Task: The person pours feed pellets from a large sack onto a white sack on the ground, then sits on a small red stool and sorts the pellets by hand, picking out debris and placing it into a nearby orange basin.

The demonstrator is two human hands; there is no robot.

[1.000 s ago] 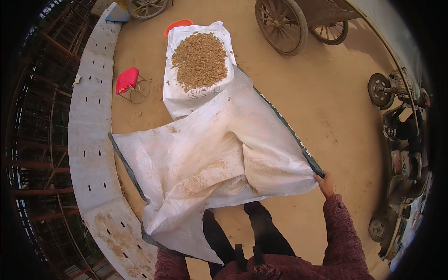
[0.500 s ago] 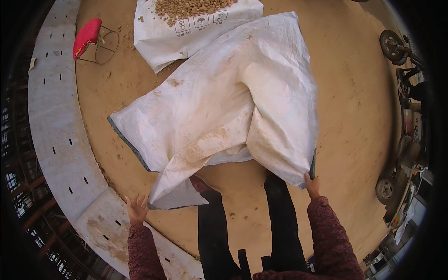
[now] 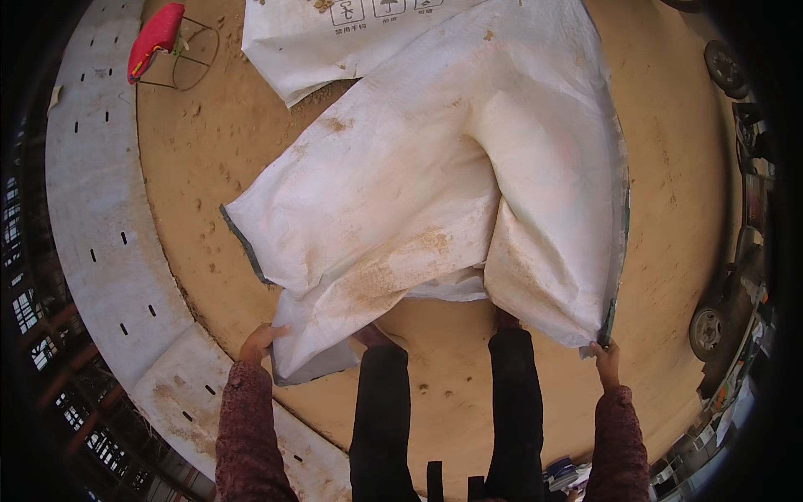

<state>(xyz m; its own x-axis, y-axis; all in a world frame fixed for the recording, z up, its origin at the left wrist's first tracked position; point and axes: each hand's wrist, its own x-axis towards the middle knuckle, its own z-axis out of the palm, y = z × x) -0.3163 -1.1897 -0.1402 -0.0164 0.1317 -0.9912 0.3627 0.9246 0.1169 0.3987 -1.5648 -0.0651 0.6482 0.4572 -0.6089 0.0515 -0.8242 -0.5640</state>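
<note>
A large white woven sack [image 3: 435,167], creased, smudged with soil and edged with dark green along its sides, spreads across the middle of the view in front of my legs. My left hand [image 3: 259,343] has its fingers closed on the sack's lower left corner. At the lower right corner my right hand [image 3: 607,358] grips the sack's edge. Beyond it is another white sack [image 3: 309,50] with printed symbols, a few brown lumps showing at the top edge of the view.
A red-seated stool [image 3: 155,38] with a thin metal frame stands at the upper left. A pale slotted strip [image 3: 92,192] runs along the left, beside dark metal framework. Wheeled vehicles [image 3: 707,335] line the right edge. The ground [image 3: 661,243] is sandy dirt.
The sack I hold has shifted rightward. My left hand, open half a second ago, has closed on its corner. My right hand has moved right, and the far sack sits higher in view.
</note>
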